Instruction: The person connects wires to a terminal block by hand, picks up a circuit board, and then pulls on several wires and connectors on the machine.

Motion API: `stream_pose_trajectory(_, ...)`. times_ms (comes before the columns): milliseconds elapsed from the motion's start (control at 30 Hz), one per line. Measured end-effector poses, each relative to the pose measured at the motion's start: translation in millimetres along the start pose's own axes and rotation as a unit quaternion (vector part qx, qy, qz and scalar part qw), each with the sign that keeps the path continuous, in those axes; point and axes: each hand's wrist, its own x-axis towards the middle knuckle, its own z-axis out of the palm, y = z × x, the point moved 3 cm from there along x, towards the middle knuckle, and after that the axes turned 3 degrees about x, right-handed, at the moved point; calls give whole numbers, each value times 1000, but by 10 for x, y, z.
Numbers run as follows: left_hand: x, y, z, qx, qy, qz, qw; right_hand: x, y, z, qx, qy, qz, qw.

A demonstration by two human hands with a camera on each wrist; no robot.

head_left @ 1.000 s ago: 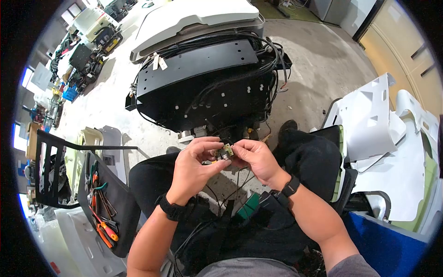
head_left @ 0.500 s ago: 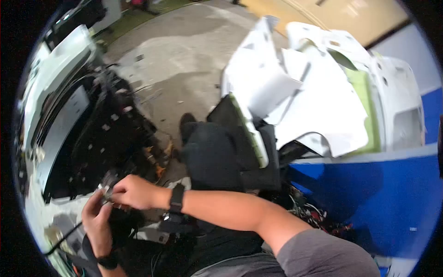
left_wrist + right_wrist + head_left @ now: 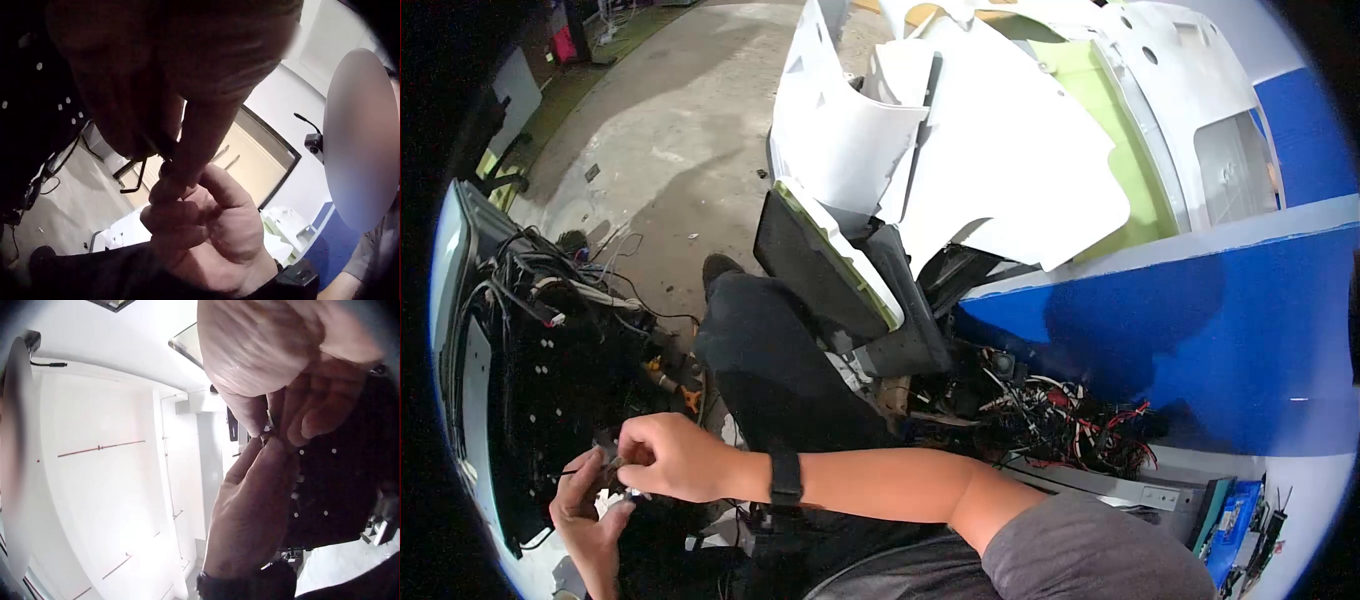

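Observation:
At the lower left of the head view, both hands meet around a small part with metal on it (image 3: 612,464), mostly covered by fingers. The right hand (image 3: 682,460) has thumb and fingertips pinched at the part's upper side. From below, the left hand (image 3: 587,520) holds it between thumb and fingers. In the right wrist view, a bit of the part (image 3: 267,432) shows between the fingertips. A thin black L-shaped rod (image 3: 141,178) sticks out by the left fingers in the left wrist view; its far end is hidden.
A black housing with cables (image 3: 550,370) stands at the left, beside the hands. White molded panels (image 3: 1020,160) lean near a blue partition (image 3: 1200,340). A heap of wires (image 3: 1060,400) lies below it. The person's dark-trousered leg (image 3: 770,340) extends between them.
The head view has swung to the right, so the housing and both hands appear farther left. The white panels and wire heap have come into fuller view. The hands stay together around the small part.

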Motion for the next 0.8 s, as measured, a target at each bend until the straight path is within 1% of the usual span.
stream_pose_trajectory(33,45,42,12,-14,15,1,1000,-84,-47,-109,73,2,65,995)
stream_pose_trajectory(67,80,70,18,-28,30,1,999,-164,-72,-185,147,4,130,981)
stream_pose_trajectory(100,127,31,-25,0,39,9,999,-230,-54,-255,216,25,144,965)
stream_pose_trajectory(133,176,115,-10,0,51,-15,999,-305,-110,-387,257,61,153,952)
stream_pose_trajectory(200,259,106,3,7,77,-31,997,-469,-206,-704,298,154,145,931)
stream_pose_trajectory(233,283,121,16,3,75,-36,997,-574,-287,-863,349,213,132,903)
stream_pose_trajectory(267,310,149,37,4,72,-38,997,-702,-334,-1036,380,268,96,880)
stream_pose_trajectory(300,340,186,71,14,59,-38,997,-834,-363,-1202,401,308,43,862)
stream_pose_trajectory(333,363,203,97,24,47,-38,998,-1002,-377,-1359,442,352,31,825)
stream_pose_trajectory(367,385,175,110,19,34,-30,999,-1192,-400,-1496,444,414,28,794)
stream_pose_trajectory(400,397,162,110,17,32,-31,999,-1346,-438,-1606,443,441,12,780)
stream_pose_trajectory(433,418,158,122,15,33,-31,999,-1501,-476,-1695,430,446,2,785)
stream_pose_trajectory(467,442,161,149,11,30,-31,999,-1693,-420,-1782,405,494,9,769)
stream_pose_trajectory(500,461,166,166,-10,33,-41,999,-1873,-343,-1863,397,525,11,753)
stream_pose_trajectory(567,503,122,187,-3,35,-31,999,-2218,-173,-1997,376,588,22,716)
stream_pose_trajectory(633,515,132,177,-1,42,-31,999,-2533,44,-2098,350,645,53,677)
stream_pose_trajectory(667,521,174,185,7,30,-26,999,-2679,138,-2121,339,672,67,655)
stream_pose_trajectory(733,519,218,190,22,21,-12,999,-2956,356,-2210,309,692,81,648)
stream_pose_trajectory(800,496,224,174,14,23,-16,1000,-3132,490,-2252,284,727,102,617)
